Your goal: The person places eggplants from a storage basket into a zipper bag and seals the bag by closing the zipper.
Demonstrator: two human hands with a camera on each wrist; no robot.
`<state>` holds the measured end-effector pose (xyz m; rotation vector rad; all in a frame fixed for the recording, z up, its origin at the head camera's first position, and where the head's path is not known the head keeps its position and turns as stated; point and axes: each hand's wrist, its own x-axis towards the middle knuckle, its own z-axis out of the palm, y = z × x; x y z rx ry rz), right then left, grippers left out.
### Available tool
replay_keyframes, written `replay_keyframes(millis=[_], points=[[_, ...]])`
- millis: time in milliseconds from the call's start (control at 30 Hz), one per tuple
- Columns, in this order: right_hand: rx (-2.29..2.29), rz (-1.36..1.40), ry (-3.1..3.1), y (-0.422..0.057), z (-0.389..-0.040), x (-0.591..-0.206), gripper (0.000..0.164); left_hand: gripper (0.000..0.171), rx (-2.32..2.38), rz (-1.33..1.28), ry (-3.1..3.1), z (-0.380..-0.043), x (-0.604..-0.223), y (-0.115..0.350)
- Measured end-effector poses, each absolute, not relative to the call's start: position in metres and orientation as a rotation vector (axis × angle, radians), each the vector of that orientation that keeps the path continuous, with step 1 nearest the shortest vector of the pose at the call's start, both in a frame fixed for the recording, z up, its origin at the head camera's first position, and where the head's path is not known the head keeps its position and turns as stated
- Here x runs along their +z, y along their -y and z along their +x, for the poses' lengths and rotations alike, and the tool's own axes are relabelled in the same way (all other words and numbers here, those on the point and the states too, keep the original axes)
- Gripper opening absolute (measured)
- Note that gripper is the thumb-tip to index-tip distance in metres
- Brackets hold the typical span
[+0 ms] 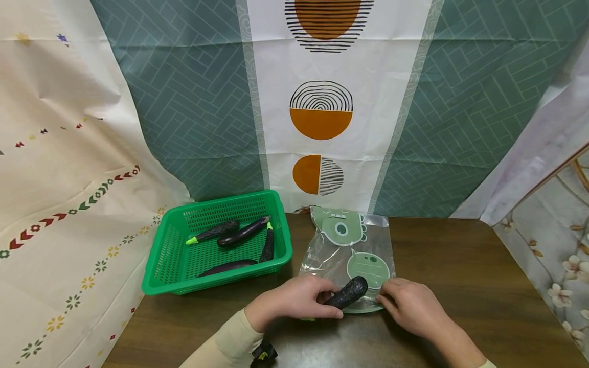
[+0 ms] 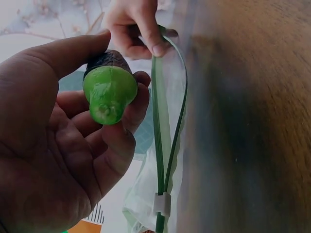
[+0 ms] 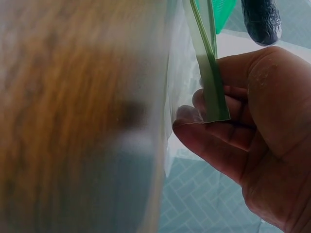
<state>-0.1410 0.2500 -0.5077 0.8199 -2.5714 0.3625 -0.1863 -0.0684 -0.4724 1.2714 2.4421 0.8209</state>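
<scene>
In the head view my left hand (image 1: 301,301) grips a dark, wrinkled eggplant (image 1: 352,291), its blunt end pointing toward the clear zip bag (image 1: 326,258). Its bright green cap (image 2: 109,92) faces the camera in the left wrist view, with thumb and fingers around the body. The bag lies flat, printed with green cartoon shapes. At the bag's near right corner, my right hand (image 1: 411,306) pinches the green zip edge (image 3: 216,92) between thumb and fingers. The bag's mouth is parted there, and a white slider (image 2: 162,204) sits at the other end of the zip.
A green plastic basket (image 1: 161,245) stands on the left of the brown wooden table (image 1: 442,255), with several eggplants (image 1: 244,232) inside. Behind the table hangs a patterned cloth (image 1: 198,102). A black strap-like item (image 1: 264,353) is at my left wrist.
</scene>
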Motion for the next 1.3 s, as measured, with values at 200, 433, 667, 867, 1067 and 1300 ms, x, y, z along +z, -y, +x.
replay_keyframes(millis=[200, 433, 667, 867, 1067, 1300], points=[[0.359, 0.805, 2.559, -0.248, -0.141, -0.507, 0.03, 0.03, 0.725, 1.323, -2.459, -0.184, -0.474, 0.068], [0.366, 0.789, 2.567, -0.247, -0.139, -0.506, 0.029, 0.03, 0.62, 1.329, -2.485, -0.182, -0.476, 0.067], [0.372, 0.805, 2.55, -0.247, -0.14, -0.506, 0.029, 0.035, 0.512, 1.295, -2.532, -0.179, -0.477, 0.064], [0.378, 0.801, 2.547, -0.246, -0.139, -0.506, 0.03, 0.033, 0.458, 1.277, -2.56, -0.174, -0.478, 0.063], [0.384, 0.828, 2.527, -0.244, -0.138, -0.508, 0.03, 0.03, 0.38, 1.247, -2.61, -0.168, -0.481, 0.065], [0.37, 0.861, 2.46, -0.245, -0.14, -0.505, 0.029, 0.03, 0.342, 1.217, -2.658, -0.169, -0.481, 0.063]])
